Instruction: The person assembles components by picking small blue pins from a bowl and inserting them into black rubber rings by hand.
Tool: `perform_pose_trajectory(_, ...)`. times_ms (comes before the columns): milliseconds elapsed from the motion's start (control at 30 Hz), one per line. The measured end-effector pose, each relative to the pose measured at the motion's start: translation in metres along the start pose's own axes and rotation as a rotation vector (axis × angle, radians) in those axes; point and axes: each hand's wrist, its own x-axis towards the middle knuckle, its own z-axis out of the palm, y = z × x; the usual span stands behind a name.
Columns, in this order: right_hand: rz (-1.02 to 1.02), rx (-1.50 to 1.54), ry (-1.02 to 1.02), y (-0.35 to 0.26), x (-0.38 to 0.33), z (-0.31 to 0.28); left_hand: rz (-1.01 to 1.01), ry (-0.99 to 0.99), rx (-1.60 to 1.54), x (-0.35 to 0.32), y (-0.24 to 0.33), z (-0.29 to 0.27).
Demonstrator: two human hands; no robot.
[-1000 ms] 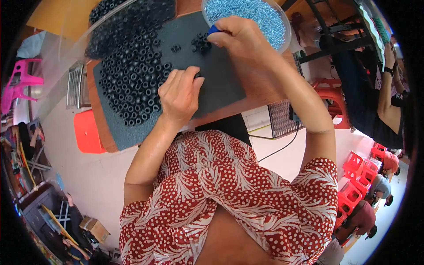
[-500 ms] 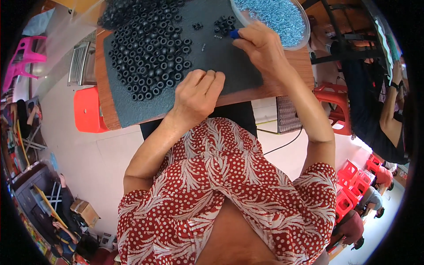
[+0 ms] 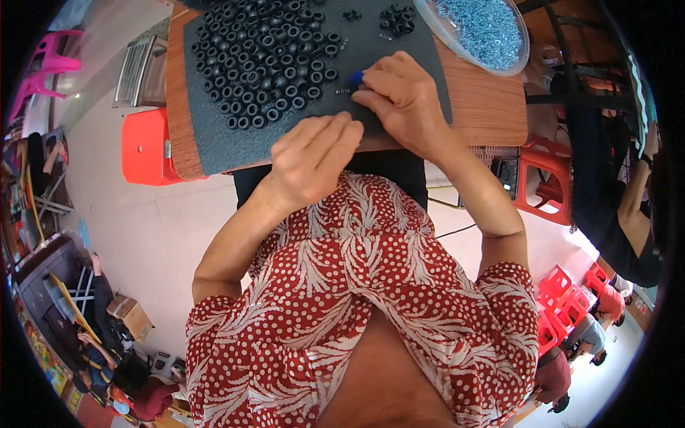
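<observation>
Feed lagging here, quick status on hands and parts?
Right hand pinching small blue tool on dark mat. Left hand empty at mat edge. Black rings clustered; nothing blocking.

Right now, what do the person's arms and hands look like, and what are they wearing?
Both forearms are bare, with no gloves, rings or watch showing on the left hand or the right hand. Short sleeves of a red top with white dots and white leaf shapes end above the elbows.
</observation>
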Motion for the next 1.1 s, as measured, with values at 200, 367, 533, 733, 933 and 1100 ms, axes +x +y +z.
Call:
perform_pose_trajectory(200,-0.144,-0.159,0.007,-0.001,0.002,0.015,-0.592,0.000,-0.274,-0.001,0.016,-0.025)
perform_pose_trajectory(367,-0.141,-0.209,-0.014,-0.005,0.002,0.013,-1.169,0.279,-1.004,0.014,0.016,-0.023)
perform_pose_trajectory(533,0.066,-0.024,0.037,-0.018,0.004,-0.015,-1.245,0.261,-1.345,0.021,0.005,-0.019)
perform_pose_trajectory(733,0.097,0.147,0.094,-0.033,0.007,-0.023,-1.182,0.276,-1.430,0.032,0.002,-0.013)
perform_pose_trajectory(933,0.106,0.199,0.099,-0.035,0.008,-0.024,-1.168,0.235,-1.466,0.036,0.001,-0.011)
perform_pose_trajectory(1100,0.210,0.280,0.092,-0.032,0.004,-0.025,-1.205,0.203,-1.478,0.039,-0.001,-0.011)
